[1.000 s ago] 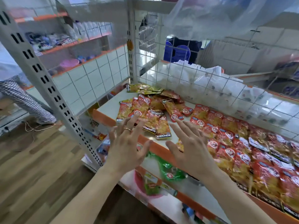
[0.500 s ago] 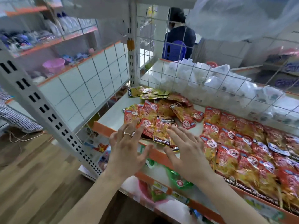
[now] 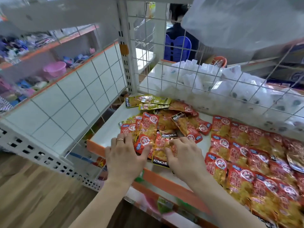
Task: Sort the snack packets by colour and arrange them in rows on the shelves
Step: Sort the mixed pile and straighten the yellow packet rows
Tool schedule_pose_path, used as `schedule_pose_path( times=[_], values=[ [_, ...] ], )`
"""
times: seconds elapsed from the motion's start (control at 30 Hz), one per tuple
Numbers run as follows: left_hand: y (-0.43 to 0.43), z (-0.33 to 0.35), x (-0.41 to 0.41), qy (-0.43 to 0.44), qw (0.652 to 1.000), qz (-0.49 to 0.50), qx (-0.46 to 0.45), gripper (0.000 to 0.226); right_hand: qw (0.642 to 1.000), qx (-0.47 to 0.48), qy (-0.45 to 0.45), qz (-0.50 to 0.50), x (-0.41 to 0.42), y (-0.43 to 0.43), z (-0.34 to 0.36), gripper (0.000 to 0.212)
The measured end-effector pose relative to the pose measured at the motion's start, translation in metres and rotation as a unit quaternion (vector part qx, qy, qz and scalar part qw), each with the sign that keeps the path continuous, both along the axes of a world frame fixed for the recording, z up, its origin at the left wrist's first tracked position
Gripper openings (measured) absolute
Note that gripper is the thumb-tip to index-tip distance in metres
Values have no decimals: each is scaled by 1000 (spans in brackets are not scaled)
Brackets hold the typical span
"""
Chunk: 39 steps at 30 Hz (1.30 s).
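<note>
Pressing on the loose pile (image 3: 158, 127) of red packets at the front left of the shelf (image 3: 107, 129), the two hands lie side by side, close but not touching. The left hand (image 3: 125, 155) is spread flat, fingers splayed over the pile's near edge. The right hand (image 3: 184, 155) has its fingers bent down onto a packet (image 3: 160, 159) with a black band; whether it pinches that packet or only rests on it I cannot tell. That packet lies right at the orange lip (image 3: 95, 146), so the likeliest slip is a sweep toward the body that tips it, or a neighbour, over the edge and down to the lower shelf, which is too blurred to read. The foil looks slick and the packets overlap, so a gather with flat fingers may shed some out of the sides rather than bunch them. The tidy rows (image 3: 238, 145) of red packets start just beside the pile on the right; a wide push from the right hand could ruck the nearest column. At the back left corner, green packets (image 3: 153, 102) touch the pile's far edge, and at least one greenish packet seems tucked under the reds near the left hand, so a bulk grab could carry the wrong colour into a red row.
</note>
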State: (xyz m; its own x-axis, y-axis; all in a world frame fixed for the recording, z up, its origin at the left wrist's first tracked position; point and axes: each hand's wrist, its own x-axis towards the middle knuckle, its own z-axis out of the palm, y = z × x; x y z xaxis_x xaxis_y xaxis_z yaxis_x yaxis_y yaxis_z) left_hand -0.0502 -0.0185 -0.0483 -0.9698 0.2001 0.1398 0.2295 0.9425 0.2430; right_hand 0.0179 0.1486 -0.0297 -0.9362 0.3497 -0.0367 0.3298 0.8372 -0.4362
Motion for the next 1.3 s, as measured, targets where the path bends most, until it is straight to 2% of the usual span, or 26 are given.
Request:
schedule_pose_path(
  times=[0.1,0.27,0.4,0.53,0.73,0.87,0.97,1.03,1.13,1.2,1.3],
  values=[
    [6,-2,-1,-28,999,20,-42,76,997,24,-66,-23,-10,-1,1,53],
    [6,0,-2,-62,998,11,14,56,989,8,-132,-69,-23,-11,7,73],
    [0,5,-6,-104,978,-4,179,34,982,18,-159,-100,-30,-18,10,79],
    [-16,19,-13,-160,917,-16,365,19,980,19,-156,-125,-37,-23,9,78],
    [-32,37,-21,-202,856,-11,475,16,974,13,-154,-163,-38,-26,9,77],
    [-39,37,-28,-247,815,16,524,14,971,-40,-138,-190,-35,-26,13,51],
    [-38,37,-34,-302,766,31,566,22,963,-118,-99,-223,-30,-24,16,34],
    [-38,34,-39,-337,742,24,578,31,949,-188,-60,-248,-23,-21,22,26],
    [-37,31,-43,-377,713,7,592,32,915,-281,-2,-288,-13,-18,25,19],
    [-36,29,-45,-389,707,-7,591,28,895,-332,31,-295,-6,-19,26,17],
    [-34,28,-49,-397,714,-24,576,19,863,-403,71,-296,5,-21,27,26]
  ],
)
